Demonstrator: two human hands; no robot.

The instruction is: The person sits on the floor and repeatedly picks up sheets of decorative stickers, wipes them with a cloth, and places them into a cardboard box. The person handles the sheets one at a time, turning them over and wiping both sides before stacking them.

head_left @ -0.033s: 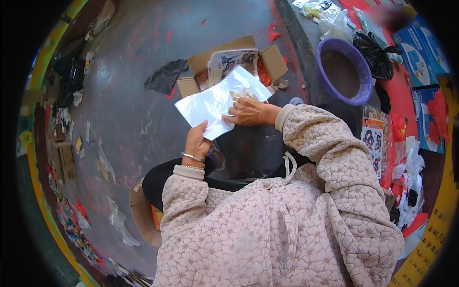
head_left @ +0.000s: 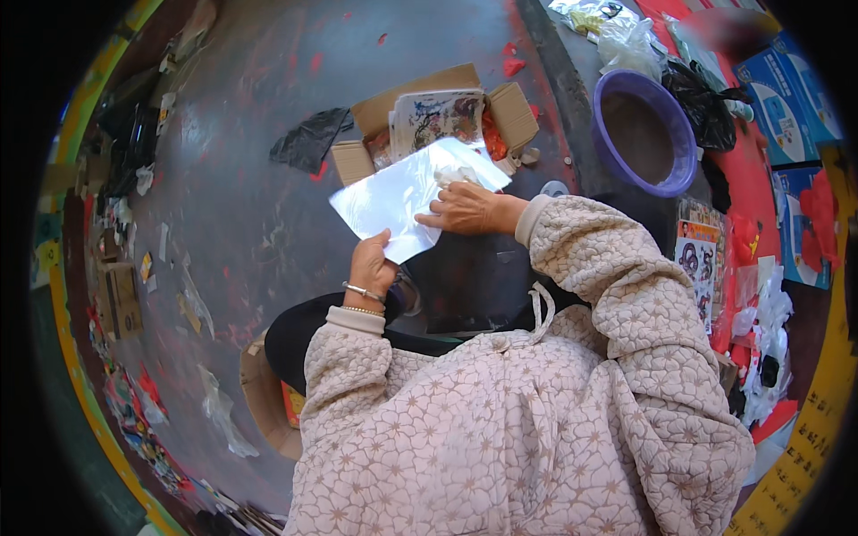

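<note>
A glossy white sheet (head_left: 384,198), paper or plastic film, is held tilted in front of me and catches the light. Its near corner is pinched between the thumb and fingers of my left hand (head_left: 372,264), which wears bracelets at the wrist. Across the sheet's right part lies my right hand (head_left: 466,209), with fingers curled around a crumpled whitish wad (head_left: 457,175), cloth or tissue. Just beyond the sheet is an open cardboard box (head_left: 416,87) holding a stack of printed picture sheets (head_left: 438,117). The sheet hides the box's near side.
A black plastic bag (head_left: 308,141) lies left of the box. On the right, a purple basin (head_left: 681,170) stands near blue boxes (head_left: 782,98) and plastic bags. Another cardboard box (head_left: 268,402) sits by my left knee. Scraps litter the floor's left side.
The far edge of the white sheet has dipped slightly toward me, uncovering more of the printed stack. Both hands keep nearly the same places and grips.
</note>
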